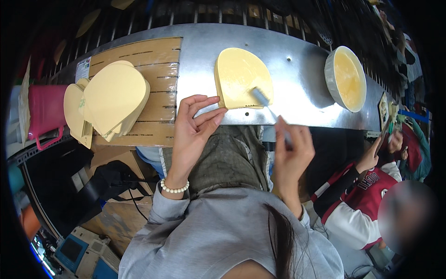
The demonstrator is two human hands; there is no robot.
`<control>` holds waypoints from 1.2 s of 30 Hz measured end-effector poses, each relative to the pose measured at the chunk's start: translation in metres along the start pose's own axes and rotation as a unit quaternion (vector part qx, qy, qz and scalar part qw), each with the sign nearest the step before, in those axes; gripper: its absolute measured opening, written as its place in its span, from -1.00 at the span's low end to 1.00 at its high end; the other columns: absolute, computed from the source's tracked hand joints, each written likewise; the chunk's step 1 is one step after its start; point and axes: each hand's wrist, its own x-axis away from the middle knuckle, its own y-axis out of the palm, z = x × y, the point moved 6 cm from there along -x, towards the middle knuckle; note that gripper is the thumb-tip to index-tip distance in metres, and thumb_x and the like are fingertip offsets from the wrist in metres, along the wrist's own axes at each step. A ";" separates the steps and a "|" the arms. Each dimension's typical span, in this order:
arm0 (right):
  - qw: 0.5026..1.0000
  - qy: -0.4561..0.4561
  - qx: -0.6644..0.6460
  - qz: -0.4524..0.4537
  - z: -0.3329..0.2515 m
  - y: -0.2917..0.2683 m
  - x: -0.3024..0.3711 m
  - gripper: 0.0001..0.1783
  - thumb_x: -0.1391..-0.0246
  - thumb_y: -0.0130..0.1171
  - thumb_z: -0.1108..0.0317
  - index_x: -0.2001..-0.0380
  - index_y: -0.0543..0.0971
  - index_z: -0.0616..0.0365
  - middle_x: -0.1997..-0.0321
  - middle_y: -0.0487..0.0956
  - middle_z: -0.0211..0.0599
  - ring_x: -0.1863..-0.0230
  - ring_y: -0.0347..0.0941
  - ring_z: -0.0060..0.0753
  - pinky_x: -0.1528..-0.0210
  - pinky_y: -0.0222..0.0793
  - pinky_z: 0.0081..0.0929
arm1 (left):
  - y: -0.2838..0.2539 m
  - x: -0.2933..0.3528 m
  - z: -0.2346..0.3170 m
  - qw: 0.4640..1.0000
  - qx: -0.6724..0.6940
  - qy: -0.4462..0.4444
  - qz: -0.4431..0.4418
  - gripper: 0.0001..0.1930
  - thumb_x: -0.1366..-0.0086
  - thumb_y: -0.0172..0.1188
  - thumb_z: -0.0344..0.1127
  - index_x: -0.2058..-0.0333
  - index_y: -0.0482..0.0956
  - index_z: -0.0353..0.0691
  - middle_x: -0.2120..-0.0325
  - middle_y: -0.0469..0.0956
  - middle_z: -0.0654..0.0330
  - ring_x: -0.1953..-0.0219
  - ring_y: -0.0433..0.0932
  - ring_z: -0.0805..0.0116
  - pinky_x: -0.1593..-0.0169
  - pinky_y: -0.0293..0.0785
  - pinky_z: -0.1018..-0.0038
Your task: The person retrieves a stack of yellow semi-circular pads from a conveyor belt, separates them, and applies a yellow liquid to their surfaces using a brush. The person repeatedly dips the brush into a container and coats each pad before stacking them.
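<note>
A neat stack of yellow rounded sheets [244, 76] lies on the metal table, its top sheet wet and shiny. My left hand [197, 123] holds the stack at its near left corner, fingertips against the edge and thumb close below. In my right hand [293, 149] is a small brush [260, 96], its handle pinched between closed fingers. The grey-blue brush head rests on or just over the right part of the top sheet. The right hand and brush are a little blurred. Far to the right stands a white bowl [331, 79] of yellowish liquid.
Looser stacks of pale yellow sheets [111, 95] lie on brown cardboard [160, 93] at the left. Metal bars [274, 21] run behind the table [302, 69]. A pink container [49, 111] is at the far left. A co-worker in a red and white jacket [360, 209] works at the right.
</note>
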 end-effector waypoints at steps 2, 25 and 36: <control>0.996 -0.090 -0.028 -0.007 -0.020 0.003 0.009 -0.88 -0.05 0.46 0.49 0.30 0.76 0.12 0.42 0.57 -0.33 0.59 0.38 -0.46 0.54 0.26 -0.49 | -0.003 0.000 -0.001 1.000 0.013 -0.004 -0.015 -0.53 -0.39 0.20 -0.64 -0.17 0.23 -0.30 -0.16 0.48 -0.12 -0.16 0.62 0.16 -0.19 0.59 0.45; 0.953 -0.255 0.023 -0.160 0.004 0.015 -0.055 -0.73 0.02 0.40 0.51 0.23 0.81 -0.08 0.37 0.62 -0.53 0.42 0.46 -0.52 0.24 0.16 -0.41 | 0.016 0.018 -0.020 0.985 0.137 -0.101 -0.039 -0.53 -0.49 -0.07 -0.64 -0.32 0.19 -0.28 -0.26 0.41 -0.28 -0.35 0.42 -0.01 -0.44 0.37 0.13; 0.969 -0.195 -0.042 -0.147 0.024 0.005 -0.055 -0.68 0.04 0.37 0.56 0.22 0.81 -0.09 0.42 0.61 -0.54 0.38 0.44 -0.48 0.16 0.06 -0.42 | 0.016 0.015 -0.011 0.987 0.123 -0.081 -0.058 -0.56 -0.50 -0.10 -0.66 -0.29 0.16 -0.28 -0.24 0.43 -0.29 -0.32 0.45 -0.01 -0.43 0.39 0.18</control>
